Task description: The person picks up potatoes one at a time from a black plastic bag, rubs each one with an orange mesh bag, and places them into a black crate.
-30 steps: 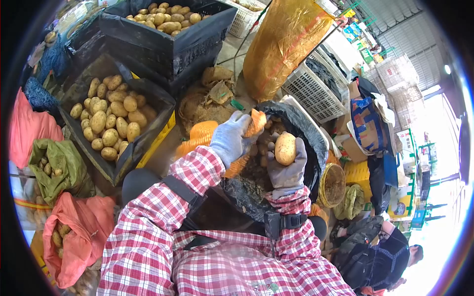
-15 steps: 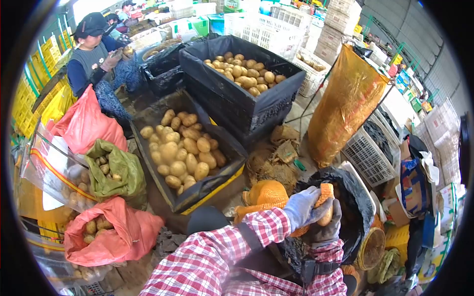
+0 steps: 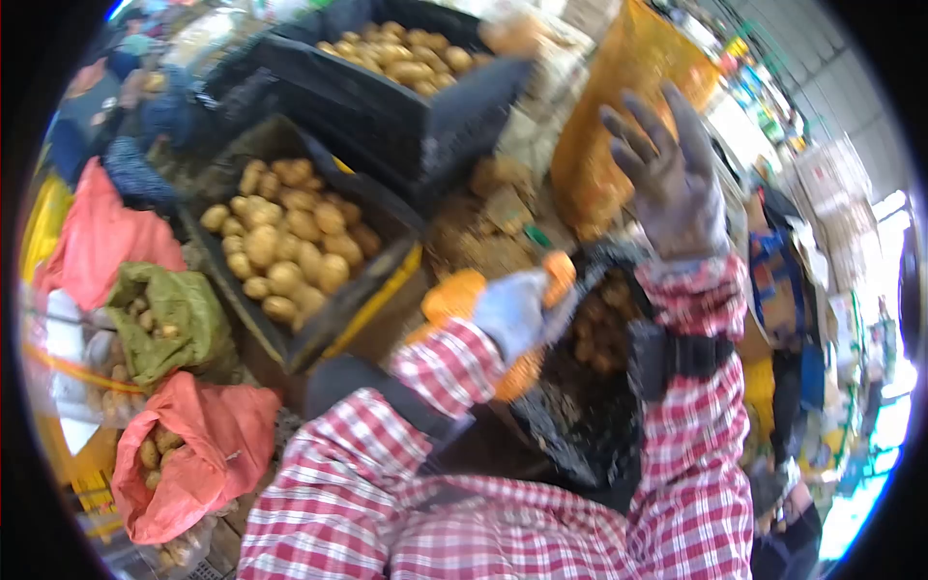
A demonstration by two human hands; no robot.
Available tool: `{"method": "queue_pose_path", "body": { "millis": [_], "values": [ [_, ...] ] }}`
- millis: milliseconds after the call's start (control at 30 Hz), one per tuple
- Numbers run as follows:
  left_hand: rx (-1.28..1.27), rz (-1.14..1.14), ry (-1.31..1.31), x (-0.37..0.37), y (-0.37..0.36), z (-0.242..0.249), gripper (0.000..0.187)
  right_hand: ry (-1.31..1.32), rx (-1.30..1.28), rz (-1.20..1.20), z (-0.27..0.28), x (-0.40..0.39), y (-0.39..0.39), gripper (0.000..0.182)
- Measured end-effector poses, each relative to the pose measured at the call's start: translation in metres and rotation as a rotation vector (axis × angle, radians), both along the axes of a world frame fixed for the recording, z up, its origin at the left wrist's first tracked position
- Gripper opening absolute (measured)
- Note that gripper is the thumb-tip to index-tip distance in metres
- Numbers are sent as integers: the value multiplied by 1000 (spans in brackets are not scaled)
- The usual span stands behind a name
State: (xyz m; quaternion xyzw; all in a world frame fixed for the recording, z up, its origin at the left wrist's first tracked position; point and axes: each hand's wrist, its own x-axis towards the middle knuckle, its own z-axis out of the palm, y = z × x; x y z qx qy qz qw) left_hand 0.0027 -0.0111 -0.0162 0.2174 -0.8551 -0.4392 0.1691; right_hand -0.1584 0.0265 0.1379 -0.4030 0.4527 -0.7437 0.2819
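Since the earlier frame, our right hand (image 3: 669, 179) has gone up, away from our left hand (image 3: 512, 311); its fingers now spread wide, with nothing in them, before the orange sack (image 3: 633, 77).

The large black-lined crate (image 3: 474, 121) carries potatoes up to its rim. In the smaller lined crate (image 3: 385, 288), potatoes (image 3: 261, 246) are heaped between its edges. In the black plastic liner (image 3: 580, 459), dusty potatoes (image 3: 599, 338) lie toward the far edge.

Our left fingers are closed around the orange mesh (image 3: 559, 277), which we judge light and soft, easy to pinch anywhere. Near the large crate's right corner is one blurred potato (image 3: 512, 36); we cannot tell if it touches the rim. It should be firm, fairly heavy, slippery when wet, easily bruised; we would cup its thick middle.
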Motion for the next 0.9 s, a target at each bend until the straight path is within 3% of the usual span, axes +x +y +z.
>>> {"method": "queue_pose_path", "body": {
  "millis": [33, 67, 100, 133, 167, 233, 300, 333, 367, 433, 533, 567, 633, 700, 733, 900],
  "values": [
    [-29, -15, 21, 0, -5, -6, 20, 58, 70, -44, -3, -3, 5, 70],
    [815, -72, 182, -3, -7, 1, 22, 97, 83, 54, -22, -22, 18, 69],
    [1630, 128, 357, -7, -8, 7, 24, 118, 104, 154, -47, -42, 36, 68],
    [1681, 153, 442, -6, -12, 11, 27, -18, 35, 181, -70, -54, 56, 48],
    [1579, 91, 401, 2, -21, 18, 27, -51, 408, -209, -58, -23, 66, 44],
    [810, -120, 418, 6, -29, 16, 28, 434, 374, -84, -131, -78, 129, 49],
    [1449, -42, 596, 4, -61, -4, 34, -149, 743, -404, -173, -89, 164, 50],
    [501, -105, 481, 6, -64, -9, 37, -171, 819, -373, -189, -89, 186, 53],
    [278, -87, 447, 7, -67, -4, 38, -195, 898, -342, -209, -90, 209, 56],
    [394, 49, 353, 7, -65, 12, 38, -403, 956, -408, -273, -110, 246, 49],
    [449, 1, 473, 2, -63, 4, 36, -484, 1031, -391, -333, -98, 251, 50],
    [336, 76, 346, -2, -64, 2, 36, -358, 1220, -421, -369, -99, 251, 56],
    [267, -71, 358, -1, -60, 10, 33, 7, 1482, -373, -397, -87, 238, 60],
    [440, 16, 347, 1, -64, 1, 37, 449, 1650, -307, -412, -74, 213, 67],
    [365, 48, 298, -1, -64, 4, 38, 540, 1700, -293, -399, -63, 194, 53],
    [364, 126, 247, 1, -67, 4, 44, 793, 1759, 2, -451, -37, 170, 46]
  ]
}}
